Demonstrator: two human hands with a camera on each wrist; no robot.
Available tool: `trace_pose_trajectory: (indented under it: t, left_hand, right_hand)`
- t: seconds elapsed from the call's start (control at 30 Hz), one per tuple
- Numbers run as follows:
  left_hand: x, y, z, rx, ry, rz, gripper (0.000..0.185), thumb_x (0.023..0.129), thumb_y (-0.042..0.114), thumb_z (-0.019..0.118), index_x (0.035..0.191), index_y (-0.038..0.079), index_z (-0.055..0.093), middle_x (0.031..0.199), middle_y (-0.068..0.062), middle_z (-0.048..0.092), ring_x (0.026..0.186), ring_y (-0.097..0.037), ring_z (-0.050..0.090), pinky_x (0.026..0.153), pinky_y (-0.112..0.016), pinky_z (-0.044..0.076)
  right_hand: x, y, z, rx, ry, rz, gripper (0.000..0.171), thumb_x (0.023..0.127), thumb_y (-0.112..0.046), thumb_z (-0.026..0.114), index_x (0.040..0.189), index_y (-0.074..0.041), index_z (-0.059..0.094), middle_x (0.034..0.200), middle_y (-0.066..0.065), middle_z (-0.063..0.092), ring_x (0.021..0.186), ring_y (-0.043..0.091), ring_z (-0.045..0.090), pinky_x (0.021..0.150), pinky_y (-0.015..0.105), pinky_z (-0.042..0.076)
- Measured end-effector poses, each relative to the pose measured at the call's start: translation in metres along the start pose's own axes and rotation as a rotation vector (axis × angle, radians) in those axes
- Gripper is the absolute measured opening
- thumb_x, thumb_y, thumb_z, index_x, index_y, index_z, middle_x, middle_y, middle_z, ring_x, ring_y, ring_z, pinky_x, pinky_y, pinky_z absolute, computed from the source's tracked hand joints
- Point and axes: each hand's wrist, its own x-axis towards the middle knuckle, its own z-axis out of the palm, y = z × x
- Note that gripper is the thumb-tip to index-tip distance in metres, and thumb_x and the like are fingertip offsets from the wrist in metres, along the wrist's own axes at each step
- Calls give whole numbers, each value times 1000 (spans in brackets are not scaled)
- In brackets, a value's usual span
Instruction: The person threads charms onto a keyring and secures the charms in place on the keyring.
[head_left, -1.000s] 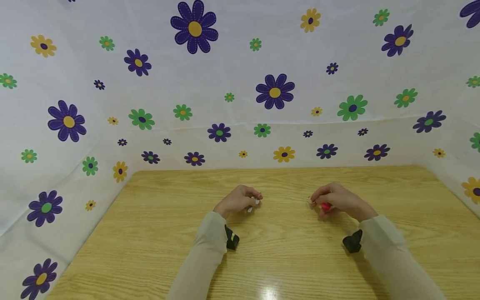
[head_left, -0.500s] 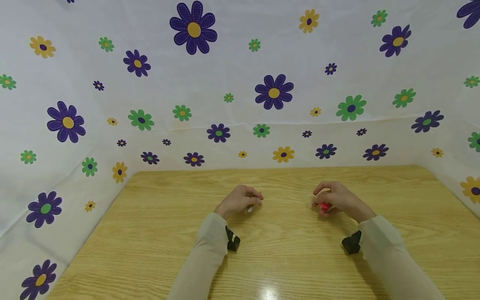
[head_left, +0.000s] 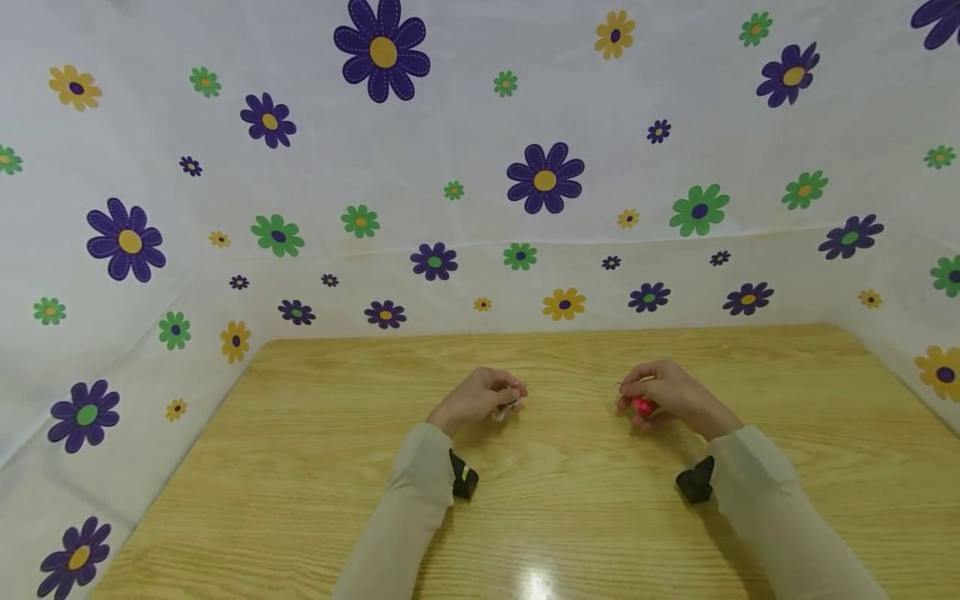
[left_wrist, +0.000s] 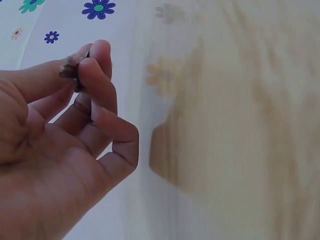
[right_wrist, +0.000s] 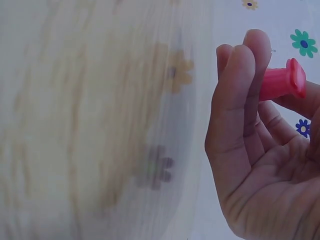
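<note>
At the middle of the table, my left hand (head_left: 472, 400) pinches a small silvery flat piece (head_left: 508, 408), possibly a key, between thumb and fingers. In the left wrist view only a dark metallic bit (left_wrist: 72, 70) shows at the fingertips; the rest is covered. To the right, my right hand (head_left: 675, 398) holds a small pink plastic piece (head_left: 642, 406) with a flared end. The right wrist view shows this pink piece (right_wrist: 280, 83) between the thumb and curled fingers. A thin pale ring (head_left: 618, 388) peeks out at those fingertips. The two hands are apart.
The wooden table (head_left: 570, 500) stretches under both hands. A white cloth with printed flowers (head_left: 450, 150) stands along the back and sides. Each wrist wears a black camera, one on the left (head_left: 463, 477) and one on the right (head_left: 696, 481).
The silvery piece shows more at the left fingertips than half a second ago. On the right, less of the ring shows, and the pink piece has shifted slightly left. The head view has tilted slightly.
</note>
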Motion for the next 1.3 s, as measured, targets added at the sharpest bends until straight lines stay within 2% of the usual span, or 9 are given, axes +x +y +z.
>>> trace_pose_trajectory:
  t: [0.33, 0.6, 0.87, 1.3]
  left_hand:
    - [1, 1, 3, -29, -51, 59, 28, 109, 7, 44, 114, -13, 64, 84, -10, 64, 66, -13, 55, 57, -24, 40]
    - [-1, 3, 5, -45, -51, 50, 24, 107, 10, 52, 112, -11, 64, 80, -5, 65, 62, -11, 53, 56, -25, 38]
    - [-1, 7, 7, 11, -52, 66, 16, 103, 5, 58, 109, -9, 64, 84, -15, 71, 59, -11, 46, 57, -24, 38]
    - [0, 8, 11, 25, -91, 82, 20, 105, 3, 54, 114, -9, 68, 87, -10, 70, 62, -10, 52, 57, -24, 41]
  right_hand:
    - [-1, -4, 5, 8, 33, 3, 19, 103, -8, 56, 105, 9, 63, 82, 7, 69, 60, 14, 63, 62, 31, 58]
    - [-1, -5, 7, -16, 58, -7, 16, 102, -8, 57, 101, 6, 64, 75, 5, 61, 65, 17, 59, 63, 31, 58]
    - [-1, -7, 14, 11, 67, 7, 13, 101, -9, 62, 97, 3, 66, 76, 5, 57, 62, 15, 58, 61, 31, 58]
    - [-1, -13, 20, -7, 21, -2, 20, 102, -9, 58, 105, 9, 65, 74, 4, 60, 62, 14, 59, 62, 30, 58]
